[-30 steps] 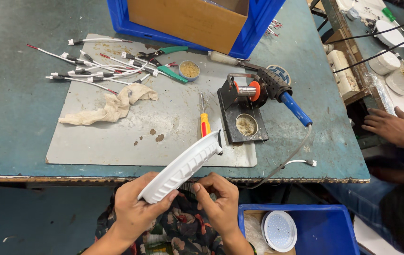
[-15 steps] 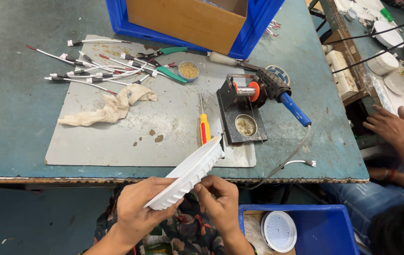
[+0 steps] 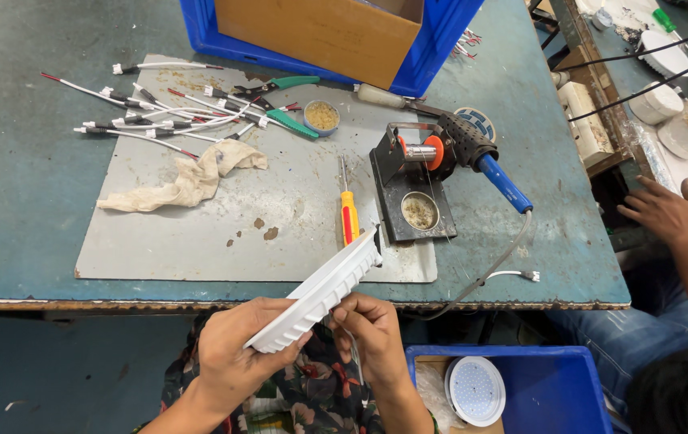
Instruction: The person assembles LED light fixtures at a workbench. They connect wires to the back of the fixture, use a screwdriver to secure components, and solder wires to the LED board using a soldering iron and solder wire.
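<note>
Both hands hold a white lamp housing just below the table's near edge.

The left hand (image 3: 235,354) closes its fingers around the lower end of the housing (image 3: 320,293), thumb on top and fingers under the ribbed rim; the right hand (image 3: 372,337) pinches at the housing's underside with curled fingers, though what they grip is hidden. The housing tilts up to the right, its top end over the near edge of the table (image 3: 14,185) and the grey mat (image 3: 199,241). Just beyond that end lie a screwdriver (image 3: 349,215) and a soldering stand (image 3: 418,189) with a blue-handled iron (image 3: 498,178). Toward the mat's far left are a rag (image 3: 183,181), wires (image 3: 139,116) and cutters (image 3: 279,100). At the right edge another person's hand (image 3: 665,210) rests open. Below, a blue bin (image 3: 553,394) holds a round LED disc (image 3: 475,390).
</note>
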